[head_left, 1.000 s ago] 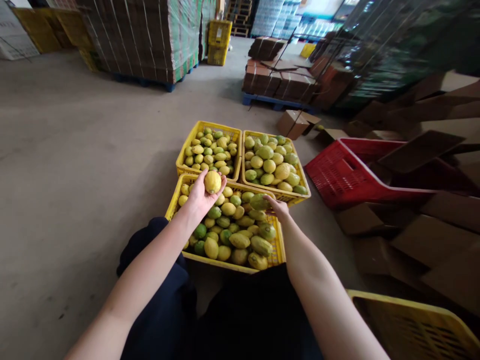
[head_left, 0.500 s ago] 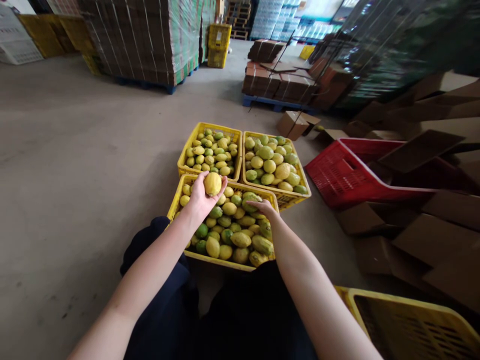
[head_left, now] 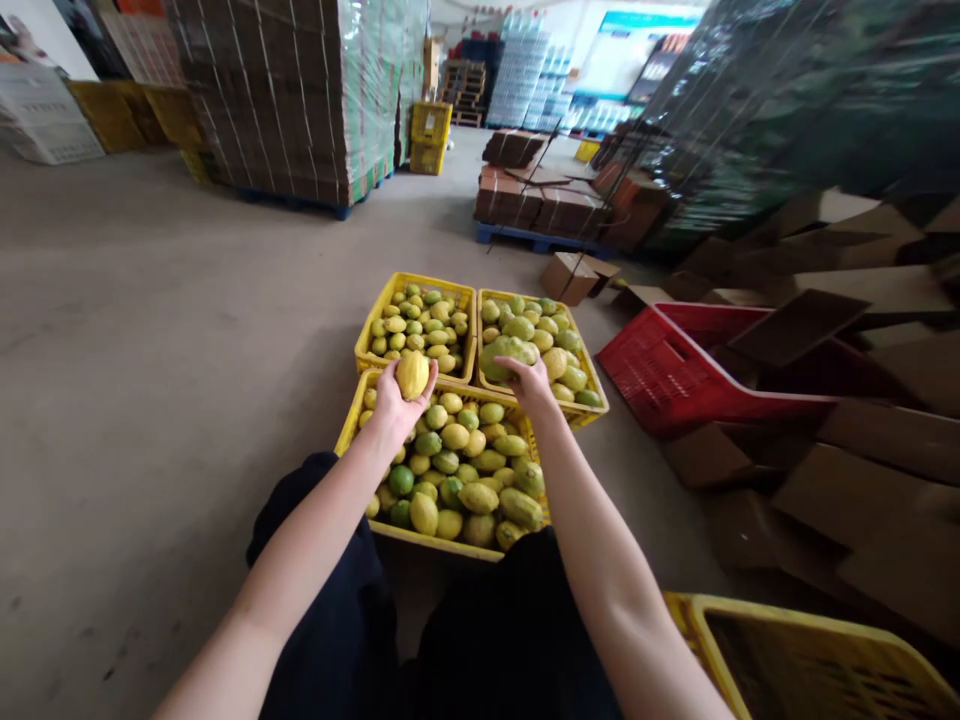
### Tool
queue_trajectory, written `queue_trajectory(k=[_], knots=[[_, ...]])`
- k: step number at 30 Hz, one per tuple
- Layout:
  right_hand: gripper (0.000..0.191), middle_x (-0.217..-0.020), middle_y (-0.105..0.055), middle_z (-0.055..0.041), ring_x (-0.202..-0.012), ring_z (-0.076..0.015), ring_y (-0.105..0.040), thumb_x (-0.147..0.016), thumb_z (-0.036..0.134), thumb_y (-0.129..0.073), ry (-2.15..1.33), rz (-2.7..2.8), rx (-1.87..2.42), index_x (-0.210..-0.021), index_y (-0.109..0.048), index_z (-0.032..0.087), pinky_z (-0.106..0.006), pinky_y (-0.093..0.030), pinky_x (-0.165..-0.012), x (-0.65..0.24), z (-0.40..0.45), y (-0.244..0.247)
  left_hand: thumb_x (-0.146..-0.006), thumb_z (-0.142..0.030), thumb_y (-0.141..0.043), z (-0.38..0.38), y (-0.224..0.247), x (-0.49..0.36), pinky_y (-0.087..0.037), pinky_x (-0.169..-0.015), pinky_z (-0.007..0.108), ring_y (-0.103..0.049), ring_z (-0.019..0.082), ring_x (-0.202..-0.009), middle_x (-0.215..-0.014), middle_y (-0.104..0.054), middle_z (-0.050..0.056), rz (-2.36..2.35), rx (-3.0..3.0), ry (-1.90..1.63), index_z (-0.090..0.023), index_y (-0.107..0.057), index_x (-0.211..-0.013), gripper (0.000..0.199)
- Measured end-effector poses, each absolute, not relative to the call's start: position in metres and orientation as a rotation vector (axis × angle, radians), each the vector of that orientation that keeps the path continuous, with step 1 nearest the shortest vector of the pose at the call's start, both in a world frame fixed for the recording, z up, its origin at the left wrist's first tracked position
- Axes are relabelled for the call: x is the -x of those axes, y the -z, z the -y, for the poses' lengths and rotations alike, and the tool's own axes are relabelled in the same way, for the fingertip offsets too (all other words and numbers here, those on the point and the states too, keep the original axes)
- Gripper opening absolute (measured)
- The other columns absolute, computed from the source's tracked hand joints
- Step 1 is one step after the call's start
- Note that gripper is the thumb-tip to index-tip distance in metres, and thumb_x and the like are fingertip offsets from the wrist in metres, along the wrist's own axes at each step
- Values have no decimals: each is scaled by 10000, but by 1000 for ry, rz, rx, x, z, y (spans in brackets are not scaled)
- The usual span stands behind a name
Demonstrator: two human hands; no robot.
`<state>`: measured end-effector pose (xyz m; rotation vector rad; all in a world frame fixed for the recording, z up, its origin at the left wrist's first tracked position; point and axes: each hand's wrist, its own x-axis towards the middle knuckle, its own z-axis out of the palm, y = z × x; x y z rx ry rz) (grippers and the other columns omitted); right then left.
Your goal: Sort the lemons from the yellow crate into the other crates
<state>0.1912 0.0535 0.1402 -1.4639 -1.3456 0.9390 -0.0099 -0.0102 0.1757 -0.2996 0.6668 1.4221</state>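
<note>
A yellow lemon (head_left: 412, 375) rests in my left hand (head_left: 397, 405), its fingers curled round it, over the back left part of the near yellow crate (head_left: 442, 546). My right hand (head_left: 527, 383) grips a large, bumpy green lemon (head_left: 508, 357) above the front edge of the back right crate (head_left: 592, 411). Green and yellow lemons fill the near crate. Beside the back right crate, touching it, stands the back left crate (head_left: 364, 345) with smaller lemons. Larger fruit lies in the back right crate.
A red crate (head_left: 652, 370) stands at the right among cardboard boxes (head_left: 862, 490). Another yellow crate (head_left: 795, 610) is at the lower right. Wrapped stacked goods (head_left: 277, 100) and a blue pallet (head_left: 536, 240) with flattened cardboard stand farther back.
My right hand has lifted the large green lemon out of the near crate, up and forward. My left hand still holds its lemon, slightly turned. The view has tilted up a little.
</note>
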Motion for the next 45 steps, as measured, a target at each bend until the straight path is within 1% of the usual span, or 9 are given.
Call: queue_trajectory(k=[4, 7, 16, 22, 30, 34, 38, 41, 45], knots=[[575, -1216, -706, -86, -1293, -322, -567, -863, 642, -391, -1005, 1263, 1160, -1312, -520, 307, -493, -547, -958, -189, -23, -195, -964, -188, -428, 18, -181, 6, -604, -685, 229, -702, 146, -680, -730, -695, 37, -592, 240, -1436, -139, -679, -1094, 287], [667, -1235, -695, -107, -1357, -341, -516, -835, 672, -298, -1076, 1166, 1062, -1328, -527, 285, -523, -548, -940, -185, 15, -200, -954, -185, -430, 25, -180, -2, -602, -712, 235, -714, 144, -704, -754, -713, 27, -562, 178, -1415, -175, -689, -1105, 299], [504, -1023, -743, -36, -1115, -308, -671, -617, 449, -768, -1273, 734, 857, -1058, -631, 246, -431, -576, -927, -130, 30, -162, -963, -255, -467, 44, -181, -35, -573, -877, 268, -731, 176, -976, -889, -769, 40, -601, -20, -1417, -190, -732, -962, 273], [415, -1034, -746, -18, -1129, -282, -672, -664, 450, -766, -1326, 546, 765, -1004, -645, 245, -425, -560, -988, -121, 35, -158, -931, -234, -477, 42, -189, -28, -540, -942, 275, -721, 193, -1029, -914, -779, 65, -620, -129, -1466, -163, -748, -929, 280], [344, -898, -755, 8, -986, -267, -719, -611, 403, -820, -1362, 519, 782, -874, -671, 240, -402, -603, -900, -118, 35, -161, -946, -271, -464, 41, -177, -24, -543, -912, 314, -721, 183, -902, -924, -757, 40, -593, -17, -1523, -199, -700, -1162, 328], [353, -815, -757, 10, -875, -249, -728, -544, 378, -868, -1342, 504, 819, -813, -691, 235, -367, -625, -811, -115, 35, -161, -954, -349, -415, 39, -176, -23, -523, -967, 376, -699, 228, -997, -987, -750, 69, -608, -49, -1524, -185, -672, -1219, 404], [356, -785, -746, 28, -796, -221, -727, -543, 367, -873, -1311, 462, 844, -818, -692, 233, -348, -629, -774, -118, 33, -161, -943, -241, -411, 36, -173, -28, -484, -1023, 345, -636, 205, -1177, -1166, -723, 46, -683, -196, -1514, -220, -634, -1265, 392], [326, -782, -734, 44, -791, -198, -726, -590, 383, -849, -1304, 406, 822, -826, -685, 229, -324, -623, -781, -127, 31, -163, -919, -185, -507, 35, -166, -31, -448, -1063, 321, -586, 191, -1258, -1221, -698, 25, -800, -405, -1499, -239, -641, -1214, 329], [268, -773, -725, 54, -794, -177, -722, -648, 371, -817, -1263, 392, 781, -830, -684, 226, -308, -619, -794, -143, 30, -168, -873, -312, -693, 37, -156, -29, -435, -1071, 307, -571, 230, -1272, -1135, -722, 50, -969, -757, -1488, -225, -688, -981, 138]])
